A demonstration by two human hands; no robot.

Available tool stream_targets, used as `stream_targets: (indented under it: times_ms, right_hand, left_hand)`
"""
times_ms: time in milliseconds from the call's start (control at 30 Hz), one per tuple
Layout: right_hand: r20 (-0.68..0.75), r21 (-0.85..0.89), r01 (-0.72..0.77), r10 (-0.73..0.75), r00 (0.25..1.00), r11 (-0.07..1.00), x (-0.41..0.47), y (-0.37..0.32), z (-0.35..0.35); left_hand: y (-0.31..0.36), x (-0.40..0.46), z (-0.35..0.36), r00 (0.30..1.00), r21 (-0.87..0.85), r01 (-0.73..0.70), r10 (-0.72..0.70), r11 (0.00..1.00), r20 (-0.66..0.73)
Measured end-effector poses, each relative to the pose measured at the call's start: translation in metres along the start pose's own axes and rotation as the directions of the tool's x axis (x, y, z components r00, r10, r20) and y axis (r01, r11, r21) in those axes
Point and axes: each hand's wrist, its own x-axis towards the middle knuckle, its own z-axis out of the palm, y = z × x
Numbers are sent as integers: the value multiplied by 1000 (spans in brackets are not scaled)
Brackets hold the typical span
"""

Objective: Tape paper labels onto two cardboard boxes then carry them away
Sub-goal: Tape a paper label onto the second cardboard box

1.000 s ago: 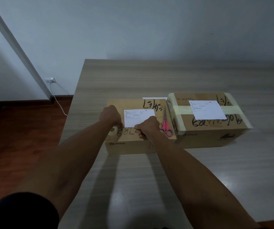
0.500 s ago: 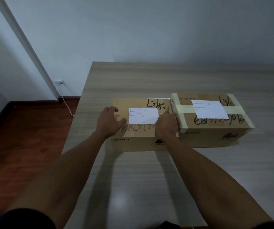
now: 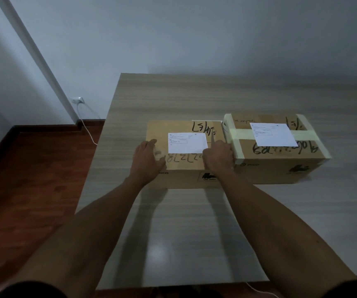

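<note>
Since a moment ago both hands have slid nearer the label. My left hand (image 3: 148, 160) presses a pale tape roll against the left cardboard box (image 3: 179, 177) on the surface (image 3: 173, 233); its paper label (image 3: 187, 143) lies untaped. My right hand (image 3: 217, 159) is curled, grip hidden. I should pull tape straight across the label's edge.

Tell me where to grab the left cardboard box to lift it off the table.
Probably grip the left box by its two short ends, one hand from each side, fingers under the bottom edges. It is wide and flat-topped. The right end nearly touches the right box, so slide it clear first.
</note>
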Motion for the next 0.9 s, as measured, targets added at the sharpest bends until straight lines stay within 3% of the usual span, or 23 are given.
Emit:
stream_targets:
  times_ms: [167,433,900]
  right_hand:
    - [-35,160,20,-14,999,987,-26,7,-6]
    - [-24,134,53,-50,998,990,-60,59,-28]
    - [145,15,97,-98,985,995,-79,217,-70]
  left_hand:
    - [31,-7,15,997,-103,-81,82,991,9]
    - [83,-38,53,987,-111,-142,149,984,64]
    - [179,-130,161,995,-138,-39,51,990,89]
